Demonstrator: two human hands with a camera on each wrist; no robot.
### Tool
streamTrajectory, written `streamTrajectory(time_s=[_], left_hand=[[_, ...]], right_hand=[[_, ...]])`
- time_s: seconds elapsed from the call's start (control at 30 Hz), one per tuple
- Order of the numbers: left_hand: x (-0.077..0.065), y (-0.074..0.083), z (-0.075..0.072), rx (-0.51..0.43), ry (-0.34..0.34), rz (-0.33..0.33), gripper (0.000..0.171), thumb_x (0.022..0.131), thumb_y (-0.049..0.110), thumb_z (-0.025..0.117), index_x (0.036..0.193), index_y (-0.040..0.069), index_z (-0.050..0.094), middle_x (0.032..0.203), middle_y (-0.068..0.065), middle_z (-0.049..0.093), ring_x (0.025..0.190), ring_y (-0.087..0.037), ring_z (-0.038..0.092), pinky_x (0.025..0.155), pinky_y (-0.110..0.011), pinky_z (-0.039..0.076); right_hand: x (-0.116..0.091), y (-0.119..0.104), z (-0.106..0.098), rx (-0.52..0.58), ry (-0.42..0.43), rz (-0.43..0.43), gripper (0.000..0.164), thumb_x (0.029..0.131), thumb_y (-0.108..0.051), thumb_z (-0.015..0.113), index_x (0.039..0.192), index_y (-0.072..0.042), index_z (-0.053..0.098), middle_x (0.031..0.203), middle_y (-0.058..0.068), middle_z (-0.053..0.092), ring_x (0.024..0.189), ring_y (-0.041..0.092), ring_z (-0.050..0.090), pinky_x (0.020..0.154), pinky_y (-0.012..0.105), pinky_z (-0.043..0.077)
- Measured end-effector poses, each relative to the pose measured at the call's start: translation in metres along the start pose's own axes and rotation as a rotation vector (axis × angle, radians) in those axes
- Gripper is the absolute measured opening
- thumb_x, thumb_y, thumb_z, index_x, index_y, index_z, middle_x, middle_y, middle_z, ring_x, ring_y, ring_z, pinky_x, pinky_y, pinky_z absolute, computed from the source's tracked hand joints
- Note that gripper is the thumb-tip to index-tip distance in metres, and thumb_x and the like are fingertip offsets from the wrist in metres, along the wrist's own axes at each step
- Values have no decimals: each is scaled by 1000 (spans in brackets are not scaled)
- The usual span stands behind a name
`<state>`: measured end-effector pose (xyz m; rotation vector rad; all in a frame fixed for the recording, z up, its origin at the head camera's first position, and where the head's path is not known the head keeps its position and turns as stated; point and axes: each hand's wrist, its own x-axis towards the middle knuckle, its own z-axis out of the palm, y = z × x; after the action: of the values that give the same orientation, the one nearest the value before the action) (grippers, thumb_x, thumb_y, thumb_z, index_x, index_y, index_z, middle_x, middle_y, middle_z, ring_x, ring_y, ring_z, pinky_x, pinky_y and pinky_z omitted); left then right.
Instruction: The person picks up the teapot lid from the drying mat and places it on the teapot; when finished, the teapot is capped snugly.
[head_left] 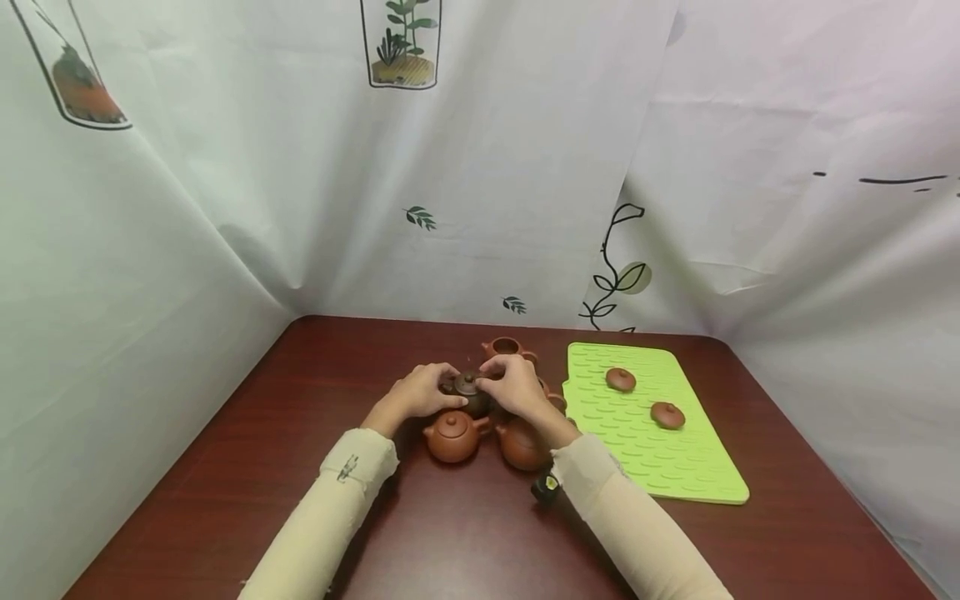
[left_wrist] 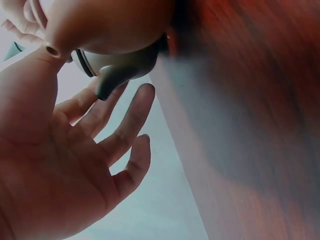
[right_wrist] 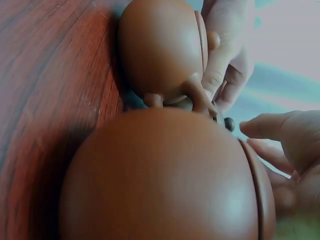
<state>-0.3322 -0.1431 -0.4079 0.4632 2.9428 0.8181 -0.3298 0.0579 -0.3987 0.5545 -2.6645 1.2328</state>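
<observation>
A small dark teapot (head_left: 477, 403) with its lid (head_left: 467, 383) on stands between my two hands. My left hand (head_left: 420, 392) holds it from the spout side, thumb in front and index finger behind; its other fingers (left_wrist: 132, 120) stretch out under the spout (left_wrist: 112, 80). The right hand (head_left: 517, 385) is over the pot's other side. In the right wrist view its thumb tip is a little apart from the dark lid knob (right_wrist: 229, 124). Lidded reddish-brown teapots, one at the front left (head_left: 452, 437) and another below my right wrist (head_left: 522, 446), sit close by.
A lidless brown teapot (head_left: 506, 346) stands behind the right hand, with more brown pots partly hidden beside it. The green mat (head_left: 630, 450) at right bears two brown lids, one farther back (head_left: 621, 380) and one nearer (head_left: 667, 415). White cloth (head_left: 480, 250) hangs around the table.
</observation>
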Motion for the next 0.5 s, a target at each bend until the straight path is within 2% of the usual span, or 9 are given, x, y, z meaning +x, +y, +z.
streamTrajectory(time_s=[0.23,0.37,0.5], left_hand=[[1,4,0,48,8,11,53,86,38,77,130,13,62,125,-5,65,116,-27,60,95,-55,44],[1,11,1,88,66,53,60,85,39,77,136,12,58,131,-7,60,122,-31,55,96,-57,42],[1,27,4,104,128,113,62,85,40,77,137,13,57,137,-8,56,124,-33,51,96,-58,40]], right_hand=[[-8,11,-9,89,38,29,13,89,-10,74,101,-6,75,93,2,73,81,15,70,71,32,55],[-14,17,-19,105,77,18,11,87,-9,76,97,-5,76,92,2,73,82,18,71,74,35,56],[-20,23,-33,98,118,-1,11,85,-8,77,95,-4,76,92,4,74,84,21,71,76,38,56]])
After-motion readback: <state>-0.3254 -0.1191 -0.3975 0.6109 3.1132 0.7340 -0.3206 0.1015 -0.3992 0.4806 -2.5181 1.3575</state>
